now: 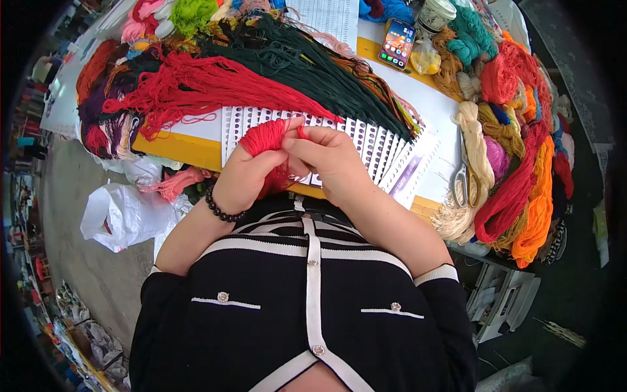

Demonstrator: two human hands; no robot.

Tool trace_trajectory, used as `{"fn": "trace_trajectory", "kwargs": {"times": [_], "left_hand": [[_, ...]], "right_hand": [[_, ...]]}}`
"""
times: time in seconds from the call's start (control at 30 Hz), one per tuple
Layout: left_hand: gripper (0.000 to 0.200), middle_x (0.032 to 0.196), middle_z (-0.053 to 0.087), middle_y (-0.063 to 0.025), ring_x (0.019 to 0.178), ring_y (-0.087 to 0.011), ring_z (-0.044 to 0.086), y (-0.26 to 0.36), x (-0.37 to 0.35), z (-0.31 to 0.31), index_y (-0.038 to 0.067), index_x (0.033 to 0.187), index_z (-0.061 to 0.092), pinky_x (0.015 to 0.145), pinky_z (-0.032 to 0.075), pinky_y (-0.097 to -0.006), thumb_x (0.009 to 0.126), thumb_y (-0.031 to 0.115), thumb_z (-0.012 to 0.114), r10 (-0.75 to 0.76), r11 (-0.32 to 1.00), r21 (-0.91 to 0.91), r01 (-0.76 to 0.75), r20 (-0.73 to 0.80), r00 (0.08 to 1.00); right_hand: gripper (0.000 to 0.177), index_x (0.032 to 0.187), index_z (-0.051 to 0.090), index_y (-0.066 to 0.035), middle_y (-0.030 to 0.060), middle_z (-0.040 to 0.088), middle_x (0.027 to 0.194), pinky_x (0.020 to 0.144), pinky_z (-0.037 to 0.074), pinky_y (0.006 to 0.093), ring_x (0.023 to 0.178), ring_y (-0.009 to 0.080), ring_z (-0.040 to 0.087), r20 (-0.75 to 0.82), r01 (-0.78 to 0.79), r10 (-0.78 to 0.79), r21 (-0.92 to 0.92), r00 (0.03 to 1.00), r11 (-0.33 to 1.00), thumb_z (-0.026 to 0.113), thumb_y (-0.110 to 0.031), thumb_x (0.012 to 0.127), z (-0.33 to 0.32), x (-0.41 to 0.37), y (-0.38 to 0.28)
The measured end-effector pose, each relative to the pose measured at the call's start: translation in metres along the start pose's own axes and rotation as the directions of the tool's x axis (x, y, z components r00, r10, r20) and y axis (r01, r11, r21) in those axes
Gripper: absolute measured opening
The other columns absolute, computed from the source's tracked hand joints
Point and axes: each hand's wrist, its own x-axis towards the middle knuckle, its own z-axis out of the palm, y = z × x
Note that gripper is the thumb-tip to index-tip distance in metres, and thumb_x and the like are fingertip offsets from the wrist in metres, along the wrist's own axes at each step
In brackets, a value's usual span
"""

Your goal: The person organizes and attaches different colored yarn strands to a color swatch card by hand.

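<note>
A bundle of red yarn (263, 138) is gripped in my left hand (251, 171), its strands wrapped over the fingers and hanging below. My right hand (330, 157) meets it at the fingertips, pinching a red strand (302, 132) between thumb and forefinger. Both hands are over the punched cards (375, 147) at the table's near edge. Just beyond them lies a long spread of loose red yarn (196, 88), beside dark green yarn (294, 72) that fans out to the right.
Scissors (461, 183) lie right, by a cream skein (477, 144). Orange (535, 202) and dark red skeins (513, 186) hang over the right edge. A phone (397, 44) rests at the back near a cup (435, 14). A white plastic bag (124, 212) is low on the left.
</note>
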Motion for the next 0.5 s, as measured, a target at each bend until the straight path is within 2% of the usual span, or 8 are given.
{"fn": "trace_trajectory", "kwargs": {"times": [0.07,0.17,0.23,0.27,0.33,0.37,0.43,0.5], "left_hand": [[0.042,0.121,0.055,-0.0074,0.108,-0.0139,0.052,0.0003,-0.0011,-0.0012,-0.002,0.128,0.045,0.093,0.041,-0.0277,0.086,-0.003,0.043,-0.014,1.0,0.011,0.014,0.034,0.999],[0.042,0.119,0.056,-0.0079,0.101,-0.0134,0.055,-0.0004,-0.0011,-0.0012,-0.001,0.128,0.045,0.089,0.044,-0.0278,0.087,-0.002,0.043,-0.012,0.998,0.059,0.009,0.056,0.998],[0.041,0.119,0.056,-0.0083,0.092,-0.013,0.057,0.0028,-0.0027,-0.0011,0.001,0.128,0.046,0.078,0.049,-0.0273,0.087,-0.001,0.043,-0.086,0.996,0.018,0.085,0.083,0.993],[0.041,0.119,0.056,-0.0083,0.092,-0.013,0.057,0.0025,-0.0025,-0.0032,0.001,0.128,0.046,0.078,0.049,-0.0273,0.087,-0.001,0.043,-0.084,0.996,0.017,0.083,0.082,0.993],[0.04,0.119,0.056,-0.0081,0.083,-0.0124,0.059,0.0008,-0.0024,-0.0083,0.001,0.126,0.048,0.066,0.051,-0.0262,0.086,0.0,0.044,-0.139,0.984,-0.102,0.143,0.045,0.989],[0.04,0.119,0.056,-0.0081,0.083,-0.0124,0.059,0.001,-0.0027,-0.0086,0.001,0.126,0.048,0.066,0.051,-0.0262,0.086,0.0,0.044,-0.139,0.984,-0.102,0.143,0.044,0.989],[0.043,0.12,0.055,-0.0108,0.103,-0.0156,0.055,0.0024,-0.0038,-0.0085,-0.003,0.128,0.045,0.089,0.044,-0.0302,0.085,-0.002,0.041,-0.147,0.965,-0.213,0.152,0.039,0.988],[0.042,0.12,0.056,-0.0103,0.103,-0.0154,0.055,0.0044,-0.0045,-0.0048,-0.003,0.128,0.045,0.089,0.044,-0.0298,0.086,-0.002,0.041,-0.135,0.977,-0.165,0.136,0.019,0.991]], "right_hand": [[0.007,0.084,0.062,0.002,0.0029,0.055,0.063,0.051,0.034,0.0213,0.053,0.0083,0.046,-0.046,0.001,-0.004,-0.067,0.999,0.998,0.06,-0.004,0.082,0.0009,0.0017,0.0031],[0.005,0.083,0.062,0.002,0.0021,0.055,0.064,0.05,0.034,0.0207,0.053,0.0078,0.045,-0.056,-0.017,0.015,-0.024,0.998,1.0,0.06,-0.002,0.082,0.0007,0.0016,0.0028],[0.004,0.083,0.062,0.002,0.0021,0.056,0.065,0.051,0.035,0.0208,0.054,0.0072,0.045,-0.056,-0.019,0.019,0.003,0.998,1.0,0.06,-0.002,0.082,0.0047,-0.0015,-0.002],[0.004,0.083,0.062,0.002,0.002,0.057,0.067,0.051,0.037,0.0209,0.054,0.0067,0.045,-0.056,-0.019,0.021,0.031,0.998,0.999,0.061,-0.002,0.081,0.0066,-0.0028,-0.0042],[0.004,0.083,0.062,0.002,0.002,0.058,0.068,0.053,0.038,0.0208,0.055,0.0063,0.046,-0.05,-0.011,0.014,0.049,0.999,0.999,0.061,-0.002,0.081,0.0071,-0.0039,-0.0052],[0.005,0.083,0.062,0.002,0.002,0.058,0.07,0.054,0.04,0.0207,0.057,0.006,0.046,-0.046,-0.003,0.007,0.069,0.999,0.998,0.062,-0.003,0.081,0.0074,-0.0044,-0.0053],[0.005,0.083,0.062,0.002,0.002,0.058,0.07,0.055,0.04,0.0208,0.058,0.0063,0.048,-0.057,-0.004,0.008,0.076,0.998,0.997,0.062,-0.003,0.081,0.0086,-0.0059,-0.0055],[0.005,0.083,0.062,0.002,0.0021,0.059,0.07,0.055,0.041,0.0209,0.059,0.0066,0.05,-0.069,-0.003,0.009,0.082,0.998,0.997,0.062,-0.003,0.081,0.008,-0.0062,-0.0051]]}}
